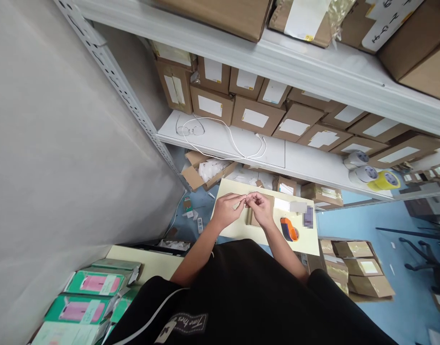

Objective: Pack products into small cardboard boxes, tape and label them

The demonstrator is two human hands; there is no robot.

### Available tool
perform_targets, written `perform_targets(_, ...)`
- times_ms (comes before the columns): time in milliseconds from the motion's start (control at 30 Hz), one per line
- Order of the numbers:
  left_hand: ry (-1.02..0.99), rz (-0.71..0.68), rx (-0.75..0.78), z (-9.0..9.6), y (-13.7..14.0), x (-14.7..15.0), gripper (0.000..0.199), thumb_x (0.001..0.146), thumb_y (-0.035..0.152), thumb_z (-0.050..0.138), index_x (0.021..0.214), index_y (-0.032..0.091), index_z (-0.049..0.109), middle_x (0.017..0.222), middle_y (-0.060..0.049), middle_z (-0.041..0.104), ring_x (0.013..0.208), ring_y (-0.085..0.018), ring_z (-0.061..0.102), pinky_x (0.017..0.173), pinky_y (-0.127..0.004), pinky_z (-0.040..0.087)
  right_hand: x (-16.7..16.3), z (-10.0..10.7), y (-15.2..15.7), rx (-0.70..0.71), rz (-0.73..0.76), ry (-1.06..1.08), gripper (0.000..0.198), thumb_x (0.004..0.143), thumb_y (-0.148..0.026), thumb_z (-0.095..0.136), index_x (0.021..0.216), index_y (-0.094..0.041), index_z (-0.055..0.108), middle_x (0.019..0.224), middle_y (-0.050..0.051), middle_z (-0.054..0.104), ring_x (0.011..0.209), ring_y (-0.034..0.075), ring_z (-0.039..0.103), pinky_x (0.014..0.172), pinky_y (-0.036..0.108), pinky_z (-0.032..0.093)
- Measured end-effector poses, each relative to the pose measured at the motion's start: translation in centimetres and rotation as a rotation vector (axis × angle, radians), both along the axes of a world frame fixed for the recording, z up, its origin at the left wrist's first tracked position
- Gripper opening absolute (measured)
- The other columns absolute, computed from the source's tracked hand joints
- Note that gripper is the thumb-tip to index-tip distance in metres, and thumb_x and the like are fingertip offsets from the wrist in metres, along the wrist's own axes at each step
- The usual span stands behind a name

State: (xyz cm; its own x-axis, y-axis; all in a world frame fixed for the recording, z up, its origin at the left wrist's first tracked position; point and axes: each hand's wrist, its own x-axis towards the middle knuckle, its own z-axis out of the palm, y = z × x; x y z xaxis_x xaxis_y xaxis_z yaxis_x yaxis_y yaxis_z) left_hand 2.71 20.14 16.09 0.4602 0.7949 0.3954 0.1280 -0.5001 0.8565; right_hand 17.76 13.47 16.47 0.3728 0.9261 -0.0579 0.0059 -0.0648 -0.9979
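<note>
My left hand (230,210) and my right hand (260,207) meet fingertip to fingertip over a pale yellow table (234,234). Both are closed in a pinch, and whatever lies between the fingertips is too small to make out. Beneath my right hand lies a flat brown cardboard box (253,219), partly covered by the hand. To the right of it are white labels (281,204) and an orange tape dispenser (289,230). A blurred purple item (308,217) is near the table's right edge.
A white shelf (306,155) stands behind the table, with labelled cardboard boxes (255,115), a white cable (229,128), glasses (191,130) and tape rolls (363,173). An open carton (208,170) sits below. Green boxes (86,297) are at lower left; more cartons (363,268) stand right.
</note>
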Motion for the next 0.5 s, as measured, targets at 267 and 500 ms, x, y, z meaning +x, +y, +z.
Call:
perform_targets(267,-0.256,-0.03,-0.527,-0.6,-1.3,3.1,0.03,0.093,0.047,0.07,0.089,0.02,0.083,0.093,-0.01,0.082,0.089,-0.023,0.078,0.074,-0.032,0.063,3.1,0.0,-2.4,0.045,0.046,-0.027,0.027,0.089,-0.05,0.072,0.086,-0.024,0.065,0.078,0.001,0.067,0.071,0.017,0.062,0.071,0.033,0.053)
perform_targets(500,-0.228,-0.181,-0.577,-0.5,-2.6,5.9,0.033,0.083,0.049,0.081,0.097,0.019,0.084,0.101,-0.009,0.082,0.09,-0.024,0.077,0.082,-0.035,0.064,5.2,0.2,-4.0,0.056,0.011,-0.014,0.033,0.088,-0.056,0.072,0.088,-0.024,0.064,0.08,0.001,0.067,0.075,0.018,0.064,0.074,0.034,0.055)
